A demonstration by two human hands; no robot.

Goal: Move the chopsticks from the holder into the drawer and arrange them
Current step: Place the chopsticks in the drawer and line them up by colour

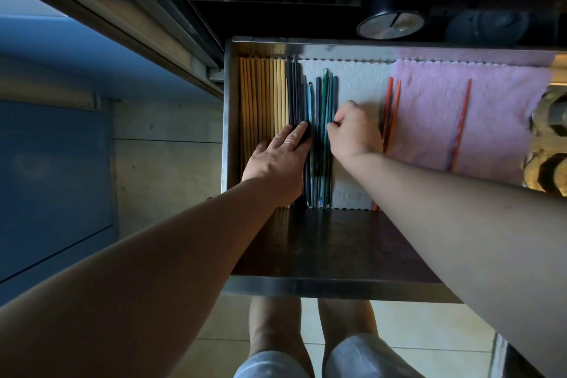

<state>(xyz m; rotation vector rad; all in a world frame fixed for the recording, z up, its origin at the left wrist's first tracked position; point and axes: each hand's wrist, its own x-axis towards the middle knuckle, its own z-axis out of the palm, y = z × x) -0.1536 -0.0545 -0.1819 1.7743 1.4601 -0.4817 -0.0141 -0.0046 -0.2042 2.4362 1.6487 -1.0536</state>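
Note:
An open metal drawer [228, 120] holds rows of chopsticks lying lengthwise. Wooden chopsticks [260, 95] fill its left side, dark blue ones [294, 92] lie beside them, then teal and blue ones [325, 98]. Two orange chopsticks [392, 107] and a single red one [461, 123] lie further right. My left hand [280, 156] rests flat, its straight fingers pressing on the dark blue chopsticks. My right hand [356, 132] has curled fingers that pinch the teal chopsticks from the right. A dark chopstick holder [389, 9] stands on the counter behind the drawer.
A white cloth [359, 83] and a pink cloth [435, 120] line the drawer bottom. Golden objects [549, 138] sit at the drawer's right end. The drawer's near part [322, 242] is dark bare metal. A blue cabinet front [55, 181] is at left.

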